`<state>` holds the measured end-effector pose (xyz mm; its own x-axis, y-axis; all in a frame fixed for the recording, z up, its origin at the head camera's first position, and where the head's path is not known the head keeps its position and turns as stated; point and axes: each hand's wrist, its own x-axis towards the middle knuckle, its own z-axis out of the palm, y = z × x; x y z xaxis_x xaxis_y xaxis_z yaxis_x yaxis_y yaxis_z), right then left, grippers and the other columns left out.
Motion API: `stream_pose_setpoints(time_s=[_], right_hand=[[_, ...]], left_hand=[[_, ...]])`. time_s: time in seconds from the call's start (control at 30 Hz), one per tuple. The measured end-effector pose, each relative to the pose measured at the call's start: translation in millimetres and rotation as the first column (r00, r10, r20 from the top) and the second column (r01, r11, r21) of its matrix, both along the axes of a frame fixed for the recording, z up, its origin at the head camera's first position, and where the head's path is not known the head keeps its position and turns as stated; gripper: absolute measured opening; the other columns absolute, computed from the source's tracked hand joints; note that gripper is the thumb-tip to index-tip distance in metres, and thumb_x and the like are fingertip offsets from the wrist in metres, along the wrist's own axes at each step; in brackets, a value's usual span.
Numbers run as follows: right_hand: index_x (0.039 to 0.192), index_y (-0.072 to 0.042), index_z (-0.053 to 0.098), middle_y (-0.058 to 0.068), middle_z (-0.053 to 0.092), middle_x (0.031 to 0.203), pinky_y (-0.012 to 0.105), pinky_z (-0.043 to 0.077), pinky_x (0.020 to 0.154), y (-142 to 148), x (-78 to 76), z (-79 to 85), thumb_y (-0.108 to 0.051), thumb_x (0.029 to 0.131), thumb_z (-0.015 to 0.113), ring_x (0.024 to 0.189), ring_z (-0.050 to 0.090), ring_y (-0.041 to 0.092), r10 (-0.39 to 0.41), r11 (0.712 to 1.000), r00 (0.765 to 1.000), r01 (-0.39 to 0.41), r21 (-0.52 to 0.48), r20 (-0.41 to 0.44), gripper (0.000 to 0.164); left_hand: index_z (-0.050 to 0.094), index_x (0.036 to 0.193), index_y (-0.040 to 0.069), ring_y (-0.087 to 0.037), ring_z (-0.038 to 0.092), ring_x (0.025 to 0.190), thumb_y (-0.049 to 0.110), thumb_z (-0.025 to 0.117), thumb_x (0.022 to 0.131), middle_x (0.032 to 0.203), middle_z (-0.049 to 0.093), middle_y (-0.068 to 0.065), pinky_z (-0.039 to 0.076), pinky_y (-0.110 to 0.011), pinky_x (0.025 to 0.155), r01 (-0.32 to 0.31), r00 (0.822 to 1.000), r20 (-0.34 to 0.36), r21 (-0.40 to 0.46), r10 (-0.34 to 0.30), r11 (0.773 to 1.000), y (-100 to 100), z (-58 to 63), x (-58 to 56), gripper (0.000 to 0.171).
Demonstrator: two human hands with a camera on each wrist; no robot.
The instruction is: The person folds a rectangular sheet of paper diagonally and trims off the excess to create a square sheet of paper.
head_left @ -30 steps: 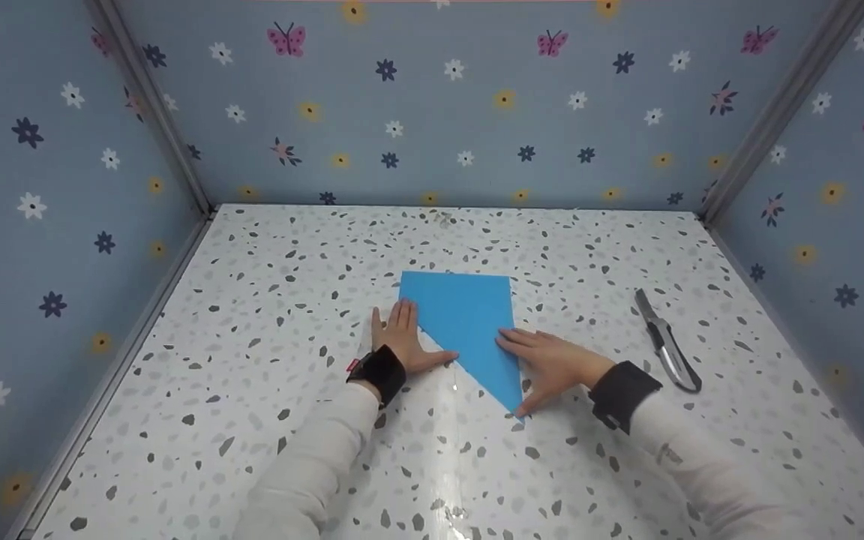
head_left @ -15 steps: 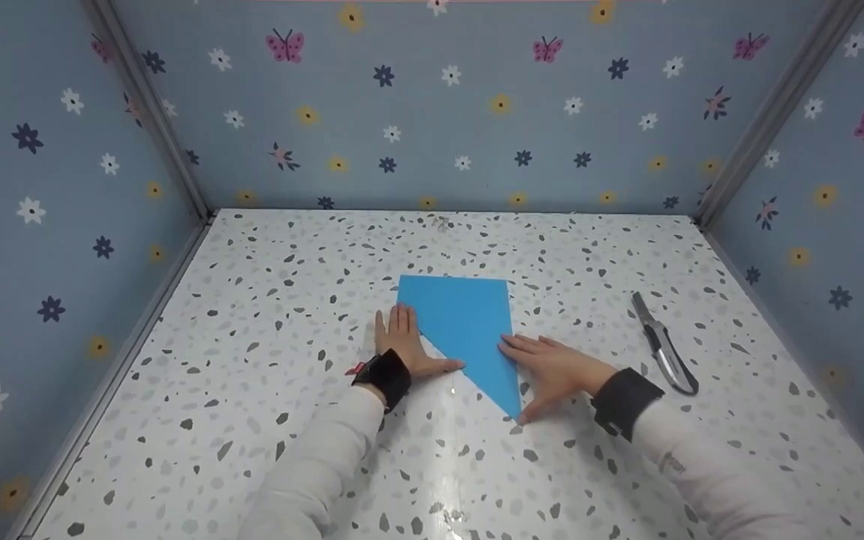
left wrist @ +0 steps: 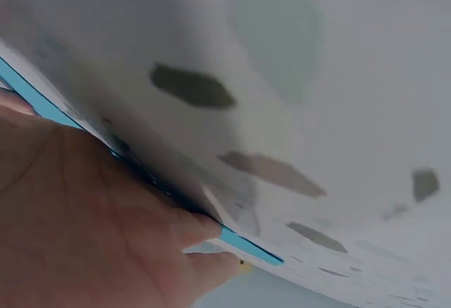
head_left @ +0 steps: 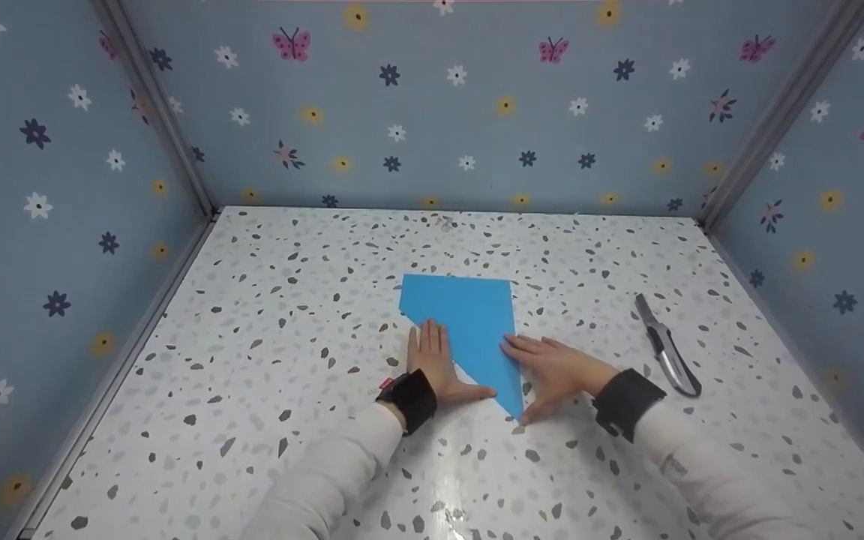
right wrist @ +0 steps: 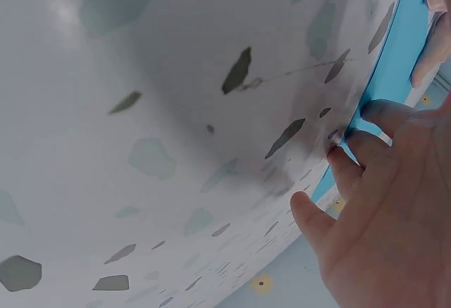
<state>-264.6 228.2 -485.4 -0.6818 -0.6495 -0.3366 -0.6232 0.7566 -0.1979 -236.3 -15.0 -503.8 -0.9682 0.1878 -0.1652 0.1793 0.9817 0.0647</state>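
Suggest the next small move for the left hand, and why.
Probably slide the left hand along the slanted edge of the blue paper toward the lower tip, pressing lightly. Its fingers and thumb lie along that edge, the thumb just short of the tip, and the right hand rests at the straight right edge, where it could steady the sheet.

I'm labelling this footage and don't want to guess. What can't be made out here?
- Head: part of the paper, hidden by the left hand.
- Left wrist: much of the paper, behind that hand.
- Head: any lettering on the knife, too small.
- Head: both sleeves, cut off by the bottom edge.
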Motion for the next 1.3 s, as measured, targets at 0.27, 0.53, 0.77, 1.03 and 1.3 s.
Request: stream_pose_setpoints(time_s=[0.27, 0.53, 0.77, 1.03, 1.3], right_hand=[[0.165, -0.006, 0.017, 0.015, 0.011, 0.174, 0.059, 0.021, 0.129, 0.3, -2.6, -2.3, -0.073, 0.07, 0.081, 0.161, 0.019, 0.038, 0.012, 1.0, 1.0, -0.012, -0.006, -0.002, 0.133], [0.165, -0.007, 0.016, 0.014, 0.009, 0.175, 0.055, 0.022, 0.13, 0.5, -2.5, -3.3, -0.073, 0.069, 0.081, 0.161, 0.018, 0.037, 0.003, 1.0, 1.0, -0.003, -0.009, 0.009, 0.133], [0.165, -0.008, 0.017, 0.013, 0.01, 0.175, 0.054, 0.023, 0.13, 1.3, -2.3, -2.8, -0.075, 0.069, 0.081, 0.161, 0.018, 0.037, -0.001, 1.0, 1.0, 0.001, -0.011, 0.008, 0.133], [0.166, -0.01, 0.015, 0.012, 0.009, 0.175, 0.053, 0.023, 0.13, 1.3, -1.8, -4.5, -0.076, 0.069, 0.08, 0.162, 0.017, 0.035, 0.0, 1.0, 1.0, 0.0, -0.005, 0.008, 0.134], [0.166, -0.011, 0.014, 0.011, 0.009, 0.175, 0.053, 0.023, 0.13, 1.2, -1.1, -3.4, -0.075, 0.069, 0.08, 0.161, 0.018, 0.035, -0.011, 1.0, 1.0, 0.012, -0.007, 0.012, 0.134]], left_hand=[[0.016, 0.164, 0.001, -0.034, 0.014, 0.163, 0.096, 0.053, 0.07, 0.172, 0.014, -0.022, 0.016, -0.049, 0.133, 0.034, 0.999, 0.023, 0.023, -0.035, 0.999, 9.2, 12.1, 15.9, 0.139], [0.016, 0.164, 0.002, -0.034, 0.012, 0.163, 0.085, 0.058, 0.08, 0.173, 0.013, -0.021, 0.011, -0.055, 0.132, 0.038, 0.998, 0.052, 0.117, -0.044, 0.992, -7.0, 13.7, 6.5, 0.125], [0.014, 0.164, 0.002, -0.033, 0.011, 0.164, 0.09, 0.053, 0.077, 0.174, 0.011, -0.019, 0.007, -0.059, 0.131, -0.006, 0.999, 0.05, 0.143, -0.001, 0.99, -23.6, -5.5, -21.2, 0.13], [0.005, 0.165, 0.004, -0.03, 0.004, 0.164, 0.085, 0.051, 0.084, 0.175, 0.003, -0.016, -0.003, -0.061, 0.131, -0.044, 0.995, 0.092, 0.11, 0.034, 0.993, -41.9, -23.2, -50.4, 0.123], [0.006, 0.165, 0.004, -0.029, 0.006, 0.164, 0.077, 0.048, 0.093, 0.175, 0.005, -0.015, -0.006, -0.062, 0.131, -0.059, 0.996, 0.067, 0.13, 0.051, 0.99, -57.2, -25.0, -62.2, 0.111]])
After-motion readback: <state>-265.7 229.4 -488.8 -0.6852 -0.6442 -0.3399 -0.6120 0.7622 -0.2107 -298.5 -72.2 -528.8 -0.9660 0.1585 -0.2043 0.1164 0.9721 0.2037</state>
